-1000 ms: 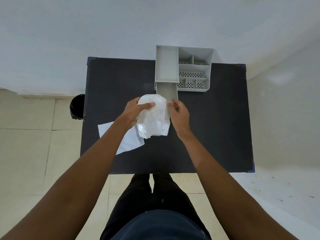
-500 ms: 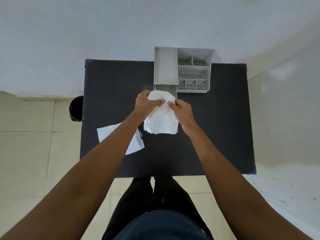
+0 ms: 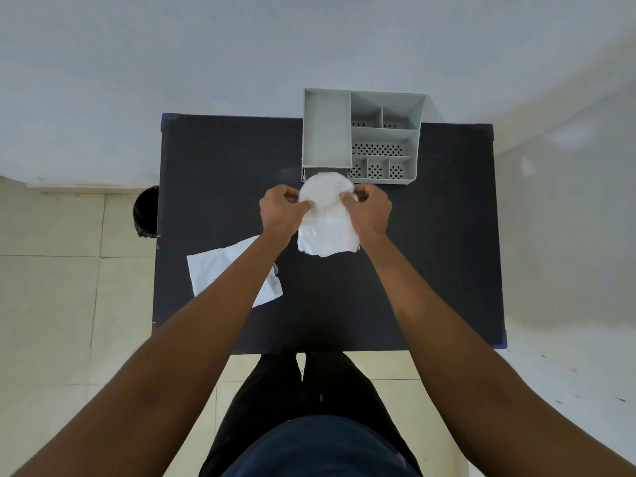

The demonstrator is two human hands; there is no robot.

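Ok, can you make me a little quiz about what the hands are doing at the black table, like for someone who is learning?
1. True or false: the left hand and the right hand both pinch the clear plastic bag.
2. Where does the grey organizer stand? A: on the floor. B: at the far edge of the black table. C: inside the bag.
3. Fill in: the white sheet lies flat on the table, to the ___ of the bag.
Key: 1 true; 2 B; 3 left.
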